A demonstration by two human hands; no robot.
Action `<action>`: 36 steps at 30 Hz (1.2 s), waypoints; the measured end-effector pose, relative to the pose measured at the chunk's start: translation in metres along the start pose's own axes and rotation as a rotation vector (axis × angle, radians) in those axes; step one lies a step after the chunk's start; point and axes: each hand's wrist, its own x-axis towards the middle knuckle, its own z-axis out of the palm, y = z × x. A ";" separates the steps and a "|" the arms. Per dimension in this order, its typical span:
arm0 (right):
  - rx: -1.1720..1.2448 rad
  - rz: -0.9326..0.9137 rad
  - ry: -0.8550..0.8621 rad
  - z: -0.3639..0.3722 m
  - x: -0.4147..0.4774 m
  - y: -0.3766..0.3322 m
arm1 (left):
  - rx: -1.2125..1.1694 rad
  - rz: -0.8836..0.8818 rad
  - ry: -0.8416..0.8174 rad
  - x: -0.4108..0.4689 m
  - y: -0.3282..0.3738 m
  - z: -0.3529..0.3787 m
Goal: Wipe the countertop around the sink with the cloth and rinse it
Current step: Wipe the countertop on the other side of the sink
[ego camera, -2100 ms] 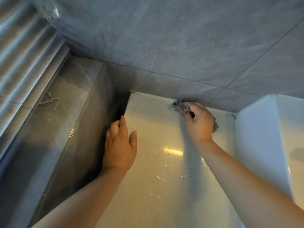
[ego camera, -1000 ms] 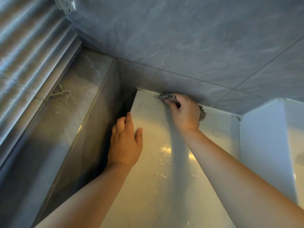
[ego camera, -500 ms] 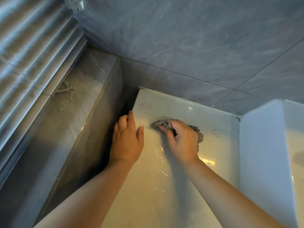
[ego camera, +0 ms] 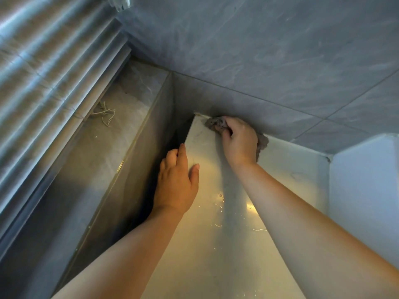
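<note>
The right hand (ego camera: 239, 141) grips a grey cloth (ego camera: 216, 124) against the countertop (ego camera: 287, 169) at its far left corner (where it meets the tiled wall (ego camera: 259, 61)); the left hand (ego camera: 177, 182) rests flat on the countertop's left edge.

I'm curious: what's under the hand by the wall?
A crumpled grey cloth sticks out on both sides of the right hand, on the white countertop. Its middle is covered by the fingers and palm.
</note>
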 end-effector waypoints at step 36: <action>0.107 0.033 -0.001 0.027 0.012 -0.039 | 0.011 -0.026 -0.059 -0.085 -0.036 -0.014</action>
